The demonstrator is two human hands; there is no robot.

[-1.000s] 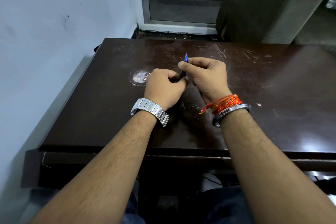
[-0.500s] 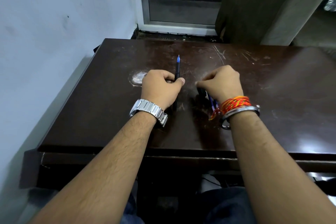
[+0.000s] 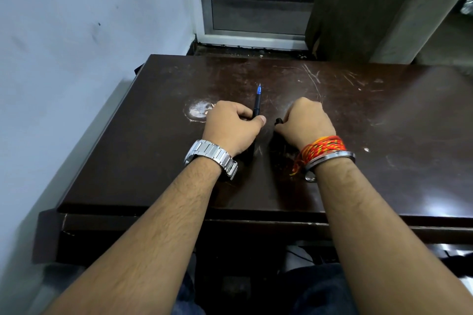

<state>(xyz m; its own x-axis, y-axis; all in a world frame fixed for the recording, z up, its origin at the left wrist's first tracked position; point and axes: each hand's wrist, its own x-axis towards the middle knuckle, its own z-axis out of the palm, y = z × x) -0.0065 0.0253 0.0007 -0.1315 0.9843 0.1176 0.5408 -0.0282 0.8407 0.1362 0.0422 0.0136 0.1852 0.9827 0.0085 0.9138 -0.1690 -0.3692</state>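
Our left hand (image 3: 231,126) is closed in a fist, thumb pressed across, gripping a black pen (image 3: 256,108) low over the middle of the dark table (image 3: 153,161), its blue tip pointing at the far edge. Our right hand (image 3: 305,123), near the left but not touching it, is curled tight round a small black piece (image 3: 278,121); only its end shows by the thumb. Steel watch (image 3: 210,157) on left wrist, red-orange thread (image 3: 323,147) on right.
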